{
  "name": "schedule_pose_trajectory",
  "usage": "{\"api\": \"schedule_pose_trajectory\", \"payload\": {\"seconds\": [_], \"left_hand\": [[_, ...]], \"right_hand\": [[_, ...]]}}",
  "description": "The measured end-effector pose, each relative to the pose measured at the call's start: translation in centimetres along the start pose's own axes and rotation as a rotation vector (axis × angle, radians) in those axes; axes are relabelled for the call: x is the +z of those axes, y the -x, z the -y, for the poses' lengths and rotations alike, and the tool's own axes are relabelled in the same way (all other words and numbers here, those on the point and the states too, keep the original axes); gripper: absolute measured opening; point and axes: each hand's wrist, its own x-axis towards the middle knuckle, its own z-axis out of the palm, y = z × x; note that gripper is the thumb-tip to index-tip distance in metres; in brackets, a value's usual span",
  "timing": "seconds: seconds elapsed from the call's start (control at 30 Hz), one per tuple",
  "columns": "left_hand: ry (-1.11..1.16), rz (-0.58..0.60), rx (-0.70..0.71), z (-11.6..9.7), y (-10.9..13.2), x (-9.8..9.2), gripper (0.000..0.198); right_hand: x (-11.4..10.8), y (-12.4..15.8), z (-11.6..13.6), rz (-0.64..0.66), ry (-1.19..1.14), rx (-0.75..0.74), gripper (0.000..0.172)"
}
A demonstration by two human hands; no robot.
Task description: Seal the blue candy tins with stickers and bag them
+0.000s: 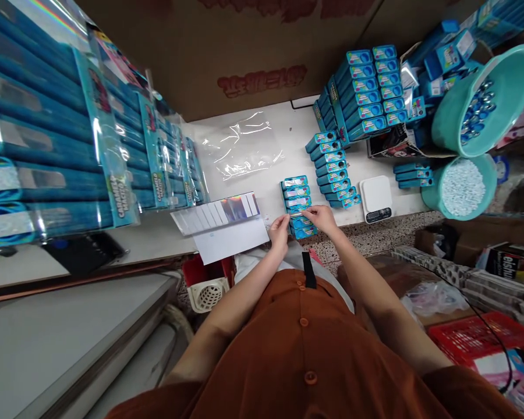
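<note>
A short row of small blue boxes point(297, 192) stands on the white table in front of me, some with pale strips across their tops. Over the nearer boxes, a thin whitish sticker strip point(296, 215) stretches between my two hands. My left hand point(279, 231) pinches its left end. At the other end, the fingertips of my right hand point(322, 218) are pressed together on the strip, close to a box top. Left of the row lies a sheet of shiny silver stickers point(238, 208), partly lifted from its white backing paper point(231, 240).
More blue boxes point(334, 169) stand right of the row, with a taller stack point(362, 93) behind. A white scale point(375, 195) is near the table edge. Turquoise tubs point(445, 122) hold shiny balls and white beads. Plastic-wrapped boxes point(61, 134) and a black phone point(82, 250) are left.
</note>
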Motion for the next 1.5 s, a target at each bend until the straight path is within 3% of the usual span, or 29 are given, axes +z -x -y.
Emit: {"api": "schedule_pose_trajectory", "payload": {"seconds": [0.57,0.83,0.97,1.03,1.1,1.33,1.43,1.5], "left_hand": [[-0.004,-0.026,-0.037,0.1,-0.7,0.5,0.033],[-0.035,0.011,-0.026,0.9,-1.4,0.8,0.029],[-0.097,0.013,-0.011,0.8,-1.5,0.7,0.026],[-0.098,0.011,-0.025,0.8,-1.6,0.7,0.027],[-0.09,0.003,-0.04,1.0,-1.6,0.6,0.03],[-0.122,-0.016,-0.062,2.4,-2.0,0.9,0.045],[-0.28,0.021,0.011,2.0,-2.0,0.9,0.037],[-0.37,0.061,0.074,0.7,-1.7,0.1,0.029]], "right_hand": [[-0.3,-0.7,1.1,0.016,0.192,0.024,0.018],[-0.4,-1.1,2.7,0.092,0.399,0.044,0.027],[-0.6,-1.2,2.2,-0.052,0.448,0.084,0.037],[-0.5,-1.3,1.2,-0.109,0.418,0.126,0.046],[-0.2,-1.3,-0.2,-0.08,0.304,0.155,0.05],[2.8,-0.7,-3.4,-0.085,-0.314,0.255,0.06],[3.2,-0.3,-3.1,-0.102,-0.339,0.271,0.058],[3.2,0.1,-2.9,-0.162,-0.291,0.262,0.055]]}}
